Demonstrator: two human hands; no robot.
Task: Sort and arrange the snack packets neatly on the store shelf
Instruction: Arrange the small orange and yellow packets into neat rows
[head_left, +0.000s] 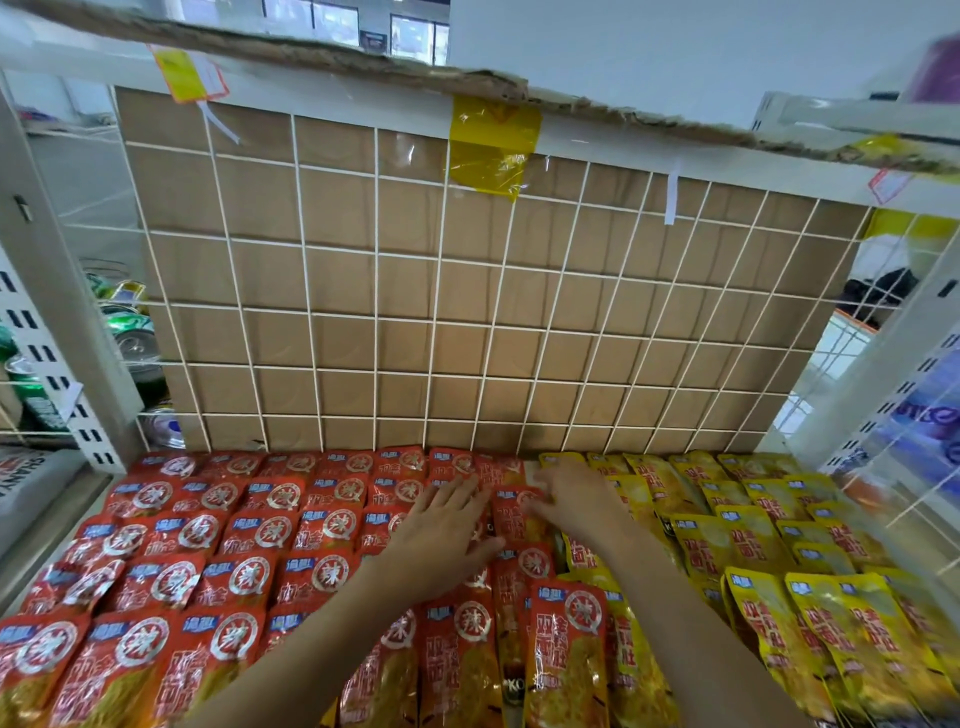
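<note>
Red snack packets (218, 540) fill the left and middle of the shelf in overlapping rows. Yellow packets (769, 530) of the same kind fill the right side. My left hand (441, 535) lies flat, fingers spread, on the red packets near the middle. My right hand (576, 499) reaches to the back row at the seam between red and yellow, its fingertips on a red packet (511, 514) there. Whether the right hand pinches that packet or only presses it is unclear. Both forearms cross the front rows and hide some packets.
A white wire grid (441, 291) backed by brown cardboard closes the back of the shelf. A cardboard-edged upper shelf (467, 78) with yellow tape overhangs. Drink cans (130, 322) stand behind the left upright; wire mesh and blue packages (924, 415) bound the right.
</note>
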